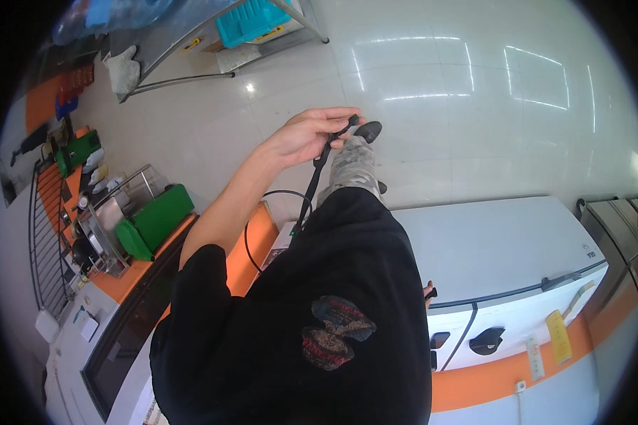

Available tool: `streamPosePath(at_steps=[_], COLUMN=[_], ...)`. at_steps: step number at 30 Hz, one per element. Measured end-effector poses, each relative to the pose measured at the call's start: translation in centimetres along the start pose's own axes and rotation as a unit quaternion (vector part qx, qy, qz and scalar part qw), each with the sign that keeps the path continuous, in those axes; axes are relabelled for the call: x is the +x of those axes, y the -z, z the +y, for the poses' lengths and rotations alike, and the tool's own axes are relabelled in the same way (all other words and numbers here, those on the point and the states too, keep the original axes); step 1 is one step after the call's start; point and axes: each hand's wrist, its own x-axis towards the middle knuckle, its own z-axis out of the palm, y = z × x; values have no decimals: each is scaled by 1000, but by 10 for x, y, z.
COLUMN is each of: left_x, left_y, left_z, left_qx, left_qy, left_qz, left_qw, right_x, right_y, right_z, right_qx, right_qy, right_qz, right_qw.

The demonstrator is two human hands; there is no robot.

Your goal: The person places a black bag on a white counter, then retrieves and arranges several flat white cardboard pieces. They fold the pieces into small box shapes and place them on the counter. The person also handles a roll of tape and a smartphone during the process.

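Note:
My left hand point(312, 136) is raised in front of my body, with its fingers closed around a black strap point(321, 161). The strap's dark end shows beyond the fingertips, and its lower part runs down to my shirt. A thin black cable point(247, 237) loops beside it. Of my right hand point(428, 288) only some fingertips show past the side of my black shirt, near the edge of a white chest freezer point(482, 244). A small black piece lies against those fingertips; whether they grip it is hidden.
On the left, a green box-shaped appliance point(154, 222) stands on an orange-topped counter point(124, 282). A metal table point(170, 39) with a turquoise crate point(252, 21) below stands at the upper left. Pale tiled floor point(432, 92) stretches ahead. Steel cabinets point(613, 234) stand at right.

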Motion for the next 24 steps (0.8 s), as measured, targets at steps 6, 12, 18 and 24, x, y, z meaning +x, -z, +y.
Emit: streamPosePath(at_steps=[6,12,18,24], left_x=[3,-4,-12,-25], left_y=[20,59,64,54], left_z=[8,8,-13,-3], left_qx=[142,84,-8,185], left_qy=[-42,-115,-160,-171], left_qz=[127,239,280,198], left_qw=[981,961,947,947], right_x=[-10,-20,-20,-19], right_y=[-6,-4,-7,-9], right_z=[-4,-32,-51,-62], right_qx=[42,13,-14,-36], right_qy=[-46,-31,-23,-13], right_qz=[7,-32,-58,-78], right_qw=[998,999,998,996])
